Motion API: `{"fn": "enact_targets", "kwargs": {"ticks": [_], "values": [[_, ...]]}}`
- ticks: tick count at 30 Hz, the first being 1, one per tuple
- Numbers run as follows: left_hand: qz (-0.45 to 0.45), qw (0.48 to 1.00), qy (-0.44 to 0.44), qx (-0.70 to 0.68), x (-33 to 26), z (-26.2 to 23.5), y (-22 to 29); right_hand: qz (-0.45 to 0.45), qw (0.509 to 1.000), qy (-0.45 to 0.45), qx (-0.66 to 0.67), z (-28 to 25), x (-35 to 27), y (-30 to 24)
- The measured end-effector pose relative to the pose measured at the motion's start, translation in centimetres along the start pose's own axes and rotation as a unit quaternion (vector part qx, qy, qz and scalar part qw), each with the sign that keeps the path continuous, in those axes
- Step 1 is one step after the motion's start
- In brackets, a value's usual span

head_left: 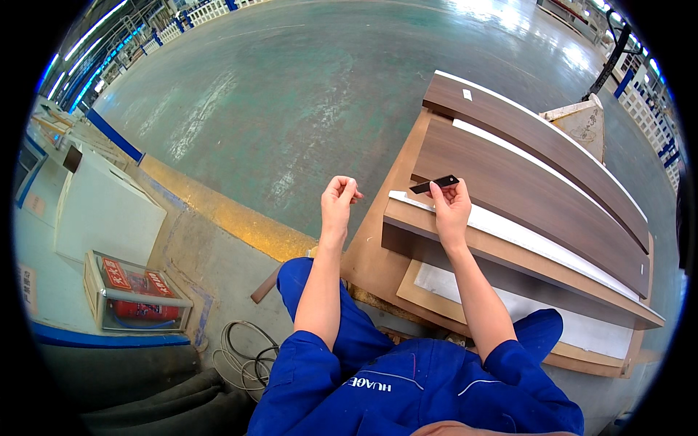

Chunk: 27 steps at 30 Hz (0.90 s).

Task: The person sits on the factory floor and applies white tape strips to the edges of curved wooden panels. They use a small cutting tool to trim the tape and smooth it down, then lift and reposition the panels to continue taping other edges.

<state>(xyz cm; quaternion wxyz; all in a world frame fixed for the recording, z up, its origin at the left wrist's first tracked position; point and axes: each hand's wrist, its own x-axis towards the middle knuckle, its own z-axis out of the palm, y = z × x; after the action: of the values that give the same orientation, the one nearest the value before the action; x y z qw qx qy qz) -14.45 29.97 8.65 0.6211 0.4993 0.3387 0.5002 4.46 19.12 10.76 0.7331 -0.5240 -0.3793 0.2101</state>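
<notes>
My right hand pinches a flat black cutter blade between thumb and fingers. The blade has slanted ends and a small hole near its right end. It is held above the near left corner of a stack of dark wood-grain panels. To its left, my left hand is raised over the floor, its fingers curled and pinched together. Whatever may be between those fingertips is hidden or too small to make out. The two hands are apart.
Brown boards lie under the panels. A pallet jack stands behind them. At left are a glass-sided case with a red fire extinguisher, and a coiled cable on the floor. A yellow strip crosses the floor.
</notes>
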Motion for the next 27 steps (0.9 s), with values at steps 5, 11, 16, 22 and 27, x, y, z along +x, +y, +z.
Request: {"fn": "enact_targets", "kwargs": {"ticks": [5,11,16,22,27], "values": [[-0.010,0.998,-0.012,-0.055,0.1,-0.5,-0.4,0.000,1.000,-0.001,0.003,0.1,0.0,-0.1],[-0.035,0.997,-0.003,-0.067,-0.3,0.4,1.1,0.001,1.000,-0.002,0.006,0.0,0.0,0.0],[-0.014,0.999,0.004,-0.048,-0.3,0.2,1.2,0.001,1.000,-0.004,0.009,0.0,0.0,0.0],[0.005,0.998,0.002,-0.057,-0.2,-0.1,0.7,0.003,1.000,-0.005,0.006,0.0,0.0,0.0],[0.001,0.997,0.015,-0.073,-0.3,0.1,0.9,0.006,1.000,-0.002,-0.018,0.0,-0.1,-0.2]]}}
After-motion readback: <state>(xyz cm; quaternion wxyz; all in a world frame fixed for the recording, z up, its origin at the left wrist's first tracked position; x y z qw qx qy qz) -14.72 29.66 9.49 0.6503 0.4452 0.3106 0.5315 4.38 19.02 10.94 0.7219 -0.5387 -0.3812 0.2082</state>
